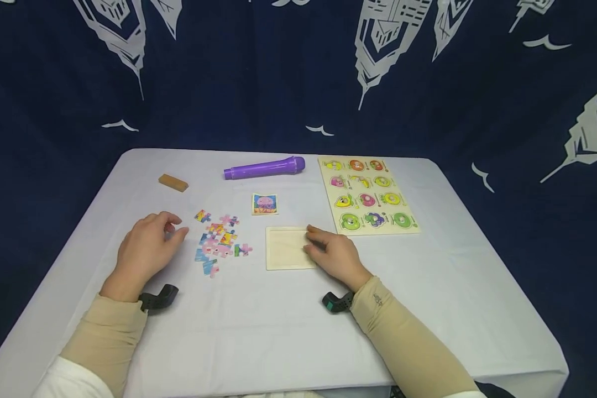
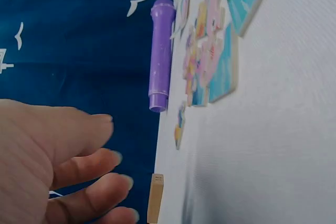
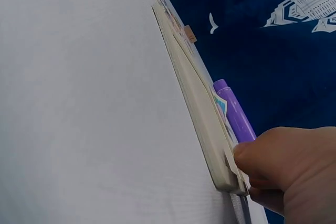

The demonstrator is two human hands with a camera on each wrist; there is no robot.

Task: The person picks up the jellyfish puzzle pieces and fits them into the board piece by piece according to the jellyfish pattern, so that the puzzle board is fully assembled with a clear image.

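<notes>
Over the right edge of a pale, rimmed puzzle tray (image 1: 286, 249) lies my right hand (image 1: 334, 254). Its thumb and fingers grip that edge, and the right wrist view shows the tray (image 3: 191, 103) nearly edge-on with the thumb at its near corner. Left of the tray, jigsaw pieces (image 1: 219, 243) in pink, blue and yellow lie in a loose cluster. My left hand (image 1: 146, 246) hovers beside them, fingers loosely bent and holding nothing. In the left wrist view, a gap shows between that hand (image 2: 68, 166) and the pieces (image 2: 223, 69).
A small picture card (image 1: 265, 204) lies behind the tray. Farther back are a purple marker-like tube (image 1: 265, 168) and a small brown wooden block (image 1: 173, 182). A fruit-picture board (image 1: 370, 196) lies at the back right. A dark patterned cloth (image 1: 258, 72) hangs behind the white table (image 1: 258, 331).
</notes>
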